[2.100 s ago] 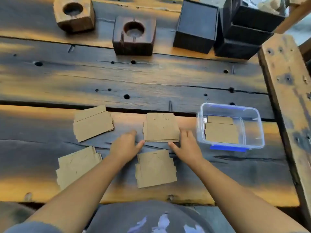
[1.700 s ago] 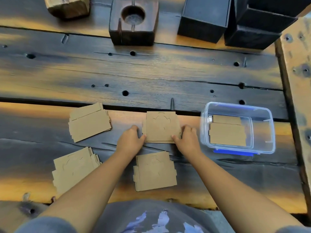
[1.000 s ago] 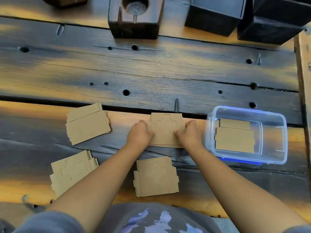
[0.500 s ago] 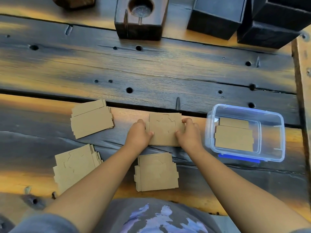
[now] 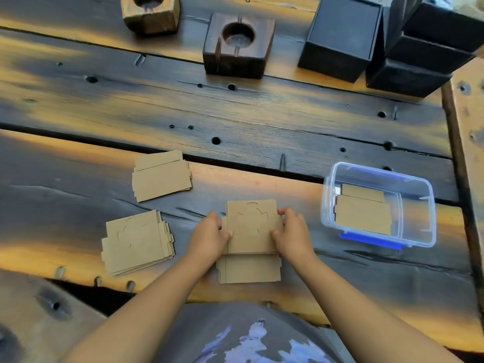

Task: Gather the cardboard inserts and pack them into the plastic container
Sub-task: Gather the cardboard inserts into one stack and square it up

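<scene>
Looks like a small craft workshop to me: rough, scorched plank surface (image 5: pixel 262 113) full of drill holes, chunky wooden blocks with round bored holes (image 5: pixel 238 45) along the far edge, and black gift boxes (image 5: pixel 340 38) stacked at the far right corner.

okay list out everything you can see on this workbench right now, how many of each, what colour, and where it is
held stack of inserts: one, brown, centre, gripped at both sides
stack beneath it: one, brown, near edge, partly overlapped
loose stacks: two, brown, left side
plastic container: one, clear with blue clip, right
inserts in container: brown, count unclear, left part of the container
wooden blocks with round holes: two, one light, one dark, far edge
black boxes: several, far right, exact count unclear
workbench: one, weathered dark and orange planks
left hand: one
right hand: one
</scene>
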`<state>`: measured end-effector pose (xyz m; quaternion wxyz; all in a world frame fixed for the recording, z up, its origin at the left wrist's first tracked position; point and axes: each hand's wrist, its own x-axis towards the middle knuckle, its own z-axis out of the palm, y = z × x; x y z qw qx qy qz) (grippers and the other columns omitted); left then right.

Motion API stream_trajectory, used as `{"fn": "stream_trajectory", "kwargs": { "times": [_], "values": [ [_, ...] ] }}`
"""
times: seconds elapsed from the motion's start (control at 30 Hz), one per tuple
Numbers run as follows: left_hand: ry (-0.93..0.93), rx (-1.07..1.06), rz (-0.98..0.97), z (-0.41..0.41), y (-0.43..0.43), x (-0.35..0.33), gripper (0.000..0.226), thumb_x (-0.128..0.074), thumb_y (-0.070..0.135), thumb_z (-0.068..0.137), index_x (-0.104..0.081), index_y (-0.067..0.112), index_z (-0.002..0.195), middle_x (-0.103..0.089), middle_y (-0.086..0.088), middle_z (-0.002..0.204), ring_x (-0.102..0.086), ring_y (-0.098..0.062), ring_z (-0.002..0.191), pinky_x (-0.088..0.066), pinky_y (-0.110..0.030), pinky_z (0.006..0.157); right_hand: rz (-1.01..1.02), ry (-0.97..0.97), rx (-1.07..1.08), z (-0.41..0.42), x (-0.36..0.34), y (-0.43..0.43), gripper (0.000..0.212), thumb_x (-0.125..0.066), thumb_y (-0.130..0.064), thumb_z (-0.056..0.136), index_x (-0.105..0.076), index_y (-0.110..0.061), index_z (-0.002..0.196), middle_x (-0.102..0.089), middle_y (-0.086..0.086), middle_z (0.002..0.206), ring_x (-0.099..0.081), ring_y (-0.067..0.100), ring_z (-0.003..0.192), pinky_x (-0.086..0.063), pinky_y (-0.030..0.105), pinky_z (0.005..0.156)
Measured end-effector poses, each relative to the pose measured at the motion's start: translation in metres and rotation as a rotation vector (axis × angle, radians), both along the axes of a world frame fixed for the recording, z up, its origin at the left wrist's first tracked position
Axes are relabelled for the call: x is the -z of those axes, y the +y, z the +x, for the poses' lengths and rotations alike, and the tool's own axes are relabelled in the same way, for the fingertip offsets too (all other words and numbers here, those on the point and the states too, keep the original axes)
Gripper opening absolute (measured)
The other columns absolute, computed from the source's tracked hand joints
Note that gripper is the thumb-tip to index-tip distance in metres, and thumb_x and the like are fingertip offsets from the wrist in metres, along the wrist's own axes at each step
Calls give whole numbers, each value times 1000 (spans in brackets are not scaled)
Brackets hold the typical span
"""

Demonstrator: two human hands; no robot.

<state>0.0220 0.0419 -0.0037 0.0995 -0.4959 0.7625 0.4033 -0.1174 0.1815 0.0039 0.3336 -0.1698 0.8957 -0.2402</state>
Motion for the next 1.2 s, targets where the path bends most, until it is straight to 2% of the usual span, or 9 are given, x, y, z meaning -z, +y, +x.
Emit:
{"fn": "stream_trajectory", "kwargs": {
  "times": [0.23,0.4,0.5,0.7,0.8,0.93,1.07,1.2],
  "values": [
    [-46,-22,43,37,28,12,33,-74,28,80,-43,15,82,-56,0,78,-53,-24,74,-36,-32,62,33,-6,-61,27,6,27,44,-59,-5,82,-51,-19,122,-50,4,114,-54,24,109,-45,37,94],
    [-67,-17,42,49,37,17,34,-75,31,78,-44,16,83,-53,4,76,-54,-22,75,-34,-32,61,40,-20,-69,40,14,41,39,-57,-1,79,-51,-16,115,-50,4,106,-54,25,103,-42,32,81],
    [-73,-11,48,51,41,19,34,-75,30,78,-45,16,84,-53,3,77,-54,-23,77,-34,-32,63,51,-15,-44,43,19,44,40,-57,-1,78,-52,-15,115,-52,7,111,-55,26,102,-43,32,84],
    [-101,30,38,44,44,20,34,-72,29,82,-42,14,87,-60,-7,91,-59,-29,87,-36,-32,66,95,-14,-41,39,24,42,49,-58,-2,81,-45,-14,127,-55,10,117,-55,29,108,-46,37,86],
    [-113,57,24,44,44,22,34,-70,30,84,-41,14,90,-61,-9,99,-59,-30,95,-37,-33,70,111,-21,-70,39,27,41,47,-58,-3,83,-44,-15,126,-55,9,119,-55,28,109,-45,37,85],
    [-115,30,49,45,43,26,34,-70,32,84,-43,13,90,-59,-6,91,-58,-28,88,-36,-33,67,101,-7,-104,39,30,42,40,-59,-4,81,-47,-15,118,-54,7,112,-54,26,104,-42,33,79],
    [-117,11,76,50,41,28,38,-72,38,82,-44,14,91,-61,-6,93,-56,-24,85,-35,-32,65,103,-11,-126,37,32,48,35,-64,-14,83,-48,-15,114,-52,4,110,-53,21,97,-41,31,77],
    [-105,7,73,54,41,29,38,-71,38,82,-46,13,96,-57,-3,89,-54,-21,81,-38,-32,64,91,-29,-91,36,33,52,38,-69,-20,81,-50,-15,113,-51,2,110,-53,18,96,-44,29,80]
  ]
}}
